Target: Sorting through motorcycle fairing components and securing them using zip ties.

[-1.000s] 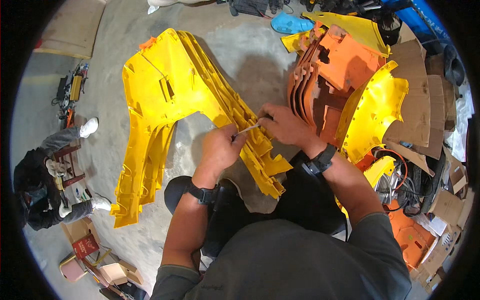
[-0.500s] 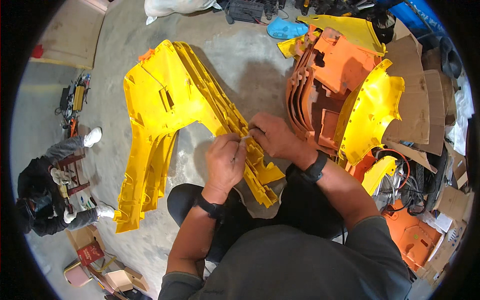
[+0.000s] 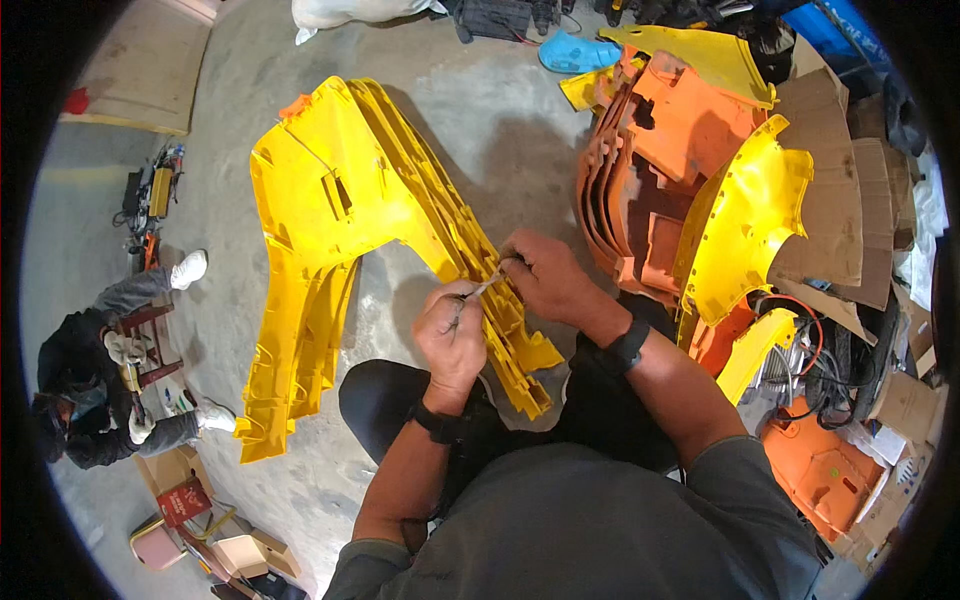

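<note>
My left hand is closed, thumb and fingers pinching one end of a thin pale strip. The other end is gripped between the bent fingers of my right hand. The strip is too small to tell its kind. Beneath and beyond both hands, a stack of yellow plastic panels lies on the floor in an arch shape. Its right leg runs under the strip and ends between my knees.
To the right stand nested orange panels and a curved yellow panel, with cardboard behind. An orange cover and cables lie lower right. At the left a seated person wears gloves. A blue shoe-like item lies far off.
My hands have drawn slightly apart, so more of the pale strip shows between them. My left hand has turned a little, and the whole view has shifted slightly.
</note>
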`<state>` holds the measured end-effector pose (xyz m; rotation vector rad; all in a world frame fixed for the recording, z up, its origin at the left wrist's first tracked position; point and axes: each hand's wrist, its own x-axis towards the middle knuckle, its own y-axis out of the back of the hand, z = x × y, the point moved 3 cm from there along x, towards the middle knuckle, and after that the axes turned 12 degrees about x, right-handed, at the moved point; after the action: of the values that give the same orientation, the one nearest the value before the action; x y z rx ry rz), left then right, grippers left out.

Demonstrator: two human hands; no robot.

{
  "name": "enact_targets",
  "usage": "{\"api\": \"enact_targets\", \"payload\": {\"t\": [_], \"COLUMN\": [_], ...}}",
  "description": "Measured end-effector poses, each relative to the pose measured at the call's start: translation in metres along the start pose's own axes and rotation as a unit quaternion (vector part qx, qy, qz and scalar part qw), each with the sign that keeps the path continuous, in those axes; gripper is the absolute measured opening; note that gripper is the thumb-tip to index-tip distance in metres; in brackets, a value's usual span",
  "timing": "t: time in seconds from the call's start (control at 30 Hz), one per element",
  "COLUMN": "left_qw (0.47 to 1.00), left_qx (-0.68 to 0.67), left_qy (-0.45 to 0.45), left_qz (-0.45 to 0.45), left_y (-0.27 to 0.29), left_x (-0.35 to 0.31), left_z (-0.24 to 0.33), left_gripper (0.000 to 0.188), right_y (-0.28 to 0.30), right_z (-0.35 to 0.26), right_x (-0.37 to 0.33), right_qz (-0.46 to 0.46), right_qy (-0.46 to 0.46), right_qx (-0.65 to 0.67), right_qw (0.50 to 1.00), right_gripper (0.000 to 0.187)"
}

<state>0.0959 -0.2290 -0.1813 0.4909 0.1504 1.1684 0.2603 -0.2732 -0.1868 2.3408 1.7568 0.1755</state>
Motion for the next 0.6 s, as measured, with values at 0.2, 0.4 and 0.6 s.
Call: {"api": "enact_targets", "payload": {"t": [0.2, 0.4, 0.6], "left_qw": [0.999, 0.997, 1.000], "left_qx": [-0.002, -0.042, -0.002], "left_qy": [0.045, 0.071, 0.009], "left_qz": [0.022, 0.000, 0.007], "left_y": [-0.005, -0.010, -0.014], "left_x": [-0.002, -0.006, -0.015], "left_z": [-0.006, -0.015, -0.021], "left_gripper": [0.009, 0.013, 0.010], "right_y": [0.007, 0.009, 0.000], "right_z": [0.014, 0.001, -0.001], "right_x": [-0.004, 0.002, 0.011], "right_qz": [0.036, -0.039, -0.109], "right_qy": [-0.121, -0.092, -0.119], "right_qx": [0.067, 0.107, 0.116], "right_qw": [0.990, 0.989, 0.980], "right_gripper": [0.017, 0.016, 0.012]}}
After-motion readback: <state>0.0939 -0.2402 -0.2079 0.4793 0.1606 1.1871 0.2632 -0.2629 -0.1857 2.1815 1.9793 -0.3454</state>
